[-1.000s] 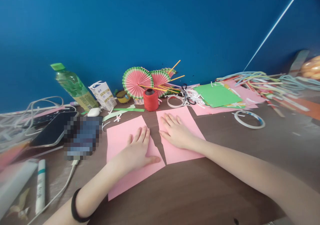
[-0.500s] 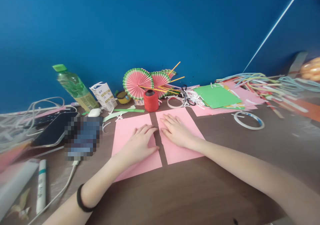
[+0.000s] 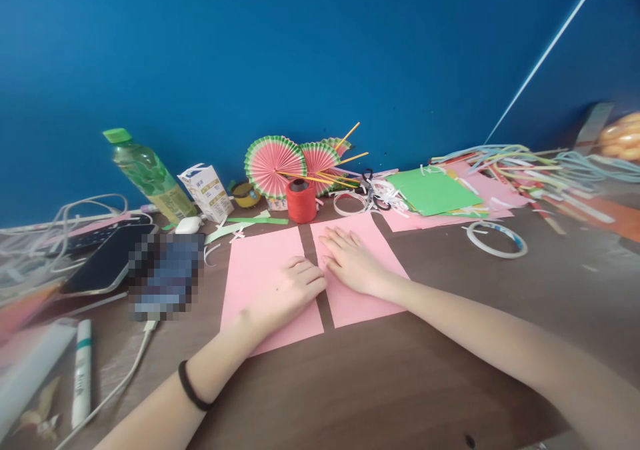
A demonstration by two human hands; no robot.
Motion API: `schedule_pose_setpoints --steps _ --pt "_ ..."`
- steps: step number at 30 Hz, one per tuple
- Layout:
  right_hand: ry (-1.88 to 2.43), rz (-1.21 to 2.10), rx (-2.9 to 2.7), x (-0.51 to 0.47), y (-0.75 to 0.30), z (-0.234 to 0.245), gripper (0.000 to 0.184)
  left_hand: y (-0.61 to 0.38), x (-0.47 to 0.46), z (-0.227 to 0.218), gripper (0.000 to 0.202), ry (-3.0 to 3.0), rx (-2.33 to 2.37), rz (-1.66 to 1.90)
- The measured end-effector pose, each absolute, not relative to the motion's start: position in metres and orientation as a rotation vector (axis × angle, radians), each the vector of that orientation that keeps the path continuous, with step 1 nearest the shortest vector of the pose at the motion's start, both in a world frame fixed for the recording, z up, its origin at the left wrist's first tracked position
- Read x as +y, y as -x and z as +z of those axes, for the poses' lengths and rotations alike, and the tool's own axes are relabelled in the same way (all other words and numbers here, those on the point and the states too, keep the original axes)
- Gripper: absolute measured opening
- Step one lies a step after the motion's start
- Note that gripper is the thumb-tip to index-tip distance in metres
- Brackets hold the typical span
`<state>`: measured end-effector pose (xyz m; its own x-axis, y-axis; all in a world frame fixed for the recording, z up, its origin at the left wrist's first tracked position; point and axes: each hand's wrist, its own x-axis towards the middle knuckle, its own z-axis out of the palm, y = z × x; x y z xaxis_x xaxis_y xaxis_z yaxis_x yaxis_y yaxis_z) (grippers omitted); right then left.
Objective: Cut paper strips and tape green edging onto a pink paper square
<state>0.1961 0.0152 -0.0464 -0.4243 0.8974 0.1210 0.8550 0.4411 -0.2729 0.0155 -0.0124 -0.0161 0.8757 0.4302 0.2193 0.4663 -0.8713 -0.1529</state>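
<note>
Two pink sheets lie side by side on the brown table, a narrow gap between them. My right hand rests flat on the right pink sheet, fingers stretched out. My left hand is over the right part of the left pink sheet, knuckles bent and fingers curled down at the gap. Its thumb and fingertips are hidden, so whether it grips the sheet's edge does not show. Behind the sheets stands a red thread spool.
Pleated watermelon-like paper fans stand by the blue wall, near a green-capped bottle and a carton. Phones, cables and a marker lie left. Right are green paper, a tape ring and coloured strips.
My left hand has shifted right toward the gap, and its spread fingers and thumb have curled in. My right hand has stayed flat in place.
</note>
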Motion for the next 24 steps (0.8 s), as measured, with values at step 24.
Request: schedule_pose_setpoints --steps 24 --pt "1.446 0.268 -2.422 0.018 -0.197 -0.048 0.055 -0.025 -0.012 -0.025 0.005 3.040 -1.596 -0.822"
